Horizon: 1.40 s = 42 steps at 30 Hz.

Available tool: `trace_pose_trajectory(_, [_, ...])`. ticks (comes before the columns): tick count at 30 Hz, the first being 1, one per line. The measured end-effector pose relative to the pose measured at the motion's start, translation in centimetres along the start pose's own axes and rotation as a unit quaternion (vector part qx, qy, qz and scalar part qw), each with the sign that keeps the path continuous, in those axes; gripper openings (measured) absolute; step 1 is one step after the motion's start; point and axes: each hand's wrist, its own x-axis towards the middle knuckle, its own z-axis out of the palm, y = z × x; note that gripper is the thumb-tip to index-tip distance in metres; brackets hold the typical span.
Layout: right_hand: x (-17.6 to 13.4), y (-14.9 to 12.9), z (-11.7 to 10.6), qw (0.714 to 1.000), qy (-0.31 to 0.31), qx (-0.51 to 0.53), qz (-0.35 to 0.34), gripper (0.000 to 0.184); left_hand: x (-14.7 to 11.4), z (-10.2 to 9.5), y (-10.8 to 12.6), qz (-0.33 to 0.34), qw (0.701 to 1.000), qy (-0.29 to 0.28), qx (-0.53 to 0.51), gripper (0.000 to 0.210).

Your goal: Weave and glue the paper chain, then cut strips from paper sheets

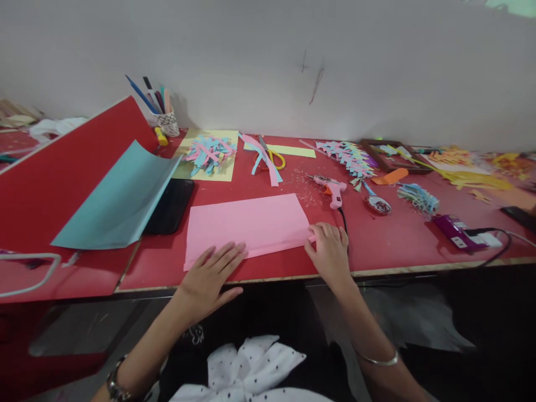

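Observation:
A sheet of pink paper (247, 226) lies on the red table in front of me, with a narrow folded strip along its near edge. My left hand (211, 279) rests flat on the near left part of this edge, fingers stretched out and thumb apart. At the near right corner, my right hand (329, 248) has its fingers curled and pinches the paper between thumb and fingertips. Just beyond that hand lies a pink glue gun (334, 190), its dark cord running down behind my fingers.
Behind the paper are yellow-handled scissors (276, 160) and cut strips (211, 152) on a yellow sheet (226, 174). Leftward, a blue sheet (113, 206) partly covers a black device (173, 209); a pen cup (167, 121) stands behind. A spoon (378, 204) and purple power adapter (456, 231) lie right.

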Motion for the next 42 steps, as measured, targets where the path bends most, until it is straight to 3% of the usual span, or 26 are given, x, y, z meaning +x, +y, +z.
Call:
trace_pose_trajectory(3, [-1.0, -3.0, -0.2, 0.993, -0.013, 0.031, -0.114, 0.034, 0.0, 0.1, -0.1, 0.001, 1.0, 0.0, 0.003, 0.059])
trace_pose_trajectory(5, [-2.1, -5.2, -0.1, 0.962, -0.088, 0.077, -0.246, 0.039, 0.0, 0.1, 0.0, 0.003, 1.0, 0.012, 0.006, 0.063])
trace_pose_trajectory(7, [-3.1, -6.8, -0.1, 0.943, -0.137, 0.1, -0.288, 0.049, 0.0, 0.2, 0.1, 0.002, 1.0, 0.02, 0.007, 0.067])
trace_pose_trajectory(10, [-3.8, -7.5, -0.2, 0.942, -0.175, 0.108, -0.264, 0.058, -0.2, 0.3, 0.0, -0.007, 1.0, 0.016, -0.002, 0.068])
trace_pose_trajectory(15, [-3.5, -5.3, -0.6, 0.951, -0.204, 0.107, -0.205, 0.055, -0.3, 0.0, -0.3, -0.003, 1.0, 0.006, -0.009, 0.068])
trace_pose_trajectory(23, [-3.7, 0.0, -0.5, 0.981, -0.154, 0.043, -0.108, 0.051, -3.0, -0.8, -1.5, -0.019, 1.0, -0.018, 0.01, 0.064])
trace_pose_trajectory(27, [-3.8, 1.0, -0.5, 0.986, -0.13, 0.03, -0.099, 0.05, -4.7, -1.1, -2.1, -0.033, 0.999, -0.013, 0.025, 0.062])
trace_pose_trajectory(32, [-3.9, 0.9, -0.5, 0.988, -0.114, 0.031, -0.097, 0.048, -6.4, -2.0, -2.6, -0.047, 0.998, 0.007, 0.039, 0.058])
trace_pose_trajectory(37, [-3.1, -0.9, -0.8, 0.992, -0.082, 0.037, -0.093, 0.041, -6.2, -2.3, -2.5, -0.047, 0.998, 0.027, 0.037, 0.054])
trace_pose_trajectory(39, [-2.3, -2.5, -0.6, 0.988, -0.074, 0.062, -0.121, 0.034, -5.5, -2.2, -2.3, -0.072, 0.996, 0.043, 0.037, 0.047])
trace_pose_trajectory(42, [-0.6, -4.9, 0.1, 0.961, -0.112, 0.123, -0.223, 0.023, -3.8, -2.1, -2.0, -0.089, 0.994, 0.059, 0.031, 0.038])
